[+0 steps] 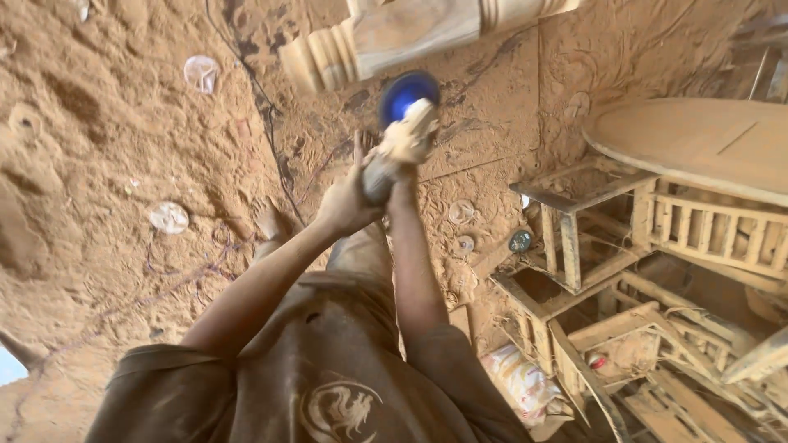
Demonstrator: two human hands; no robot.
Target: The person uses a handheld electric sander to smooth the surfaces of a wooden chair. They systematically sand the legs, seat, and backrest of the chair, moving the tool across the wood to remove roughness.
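Both my hands grip an angle grinder (pixel 379 179) held out in front of me, its blue disc (pixel 408 92) at the far end. My left hand (pixel 345 203) wraps the grey body near its rear. My right hand (pixel 409 138), coated in pale dust, clasps the head just behind the disc. A turned, fluted wooden piece (pixel 394 33) lies just beyond the disc at the top of the view, apart from it. My dusty brown shirt (pixel 328 385) fills the bottom.
Thick sawdust covers the floor (pixel 98 148), with worn round discs (pixel 201 72) scattered and a black cable (pixel 271 139) running across. At the right stand a round wooden tabletop (pixel 706 139), stacked wooden frames (pixel 591 246) and a printed sack (pixel 525 381).
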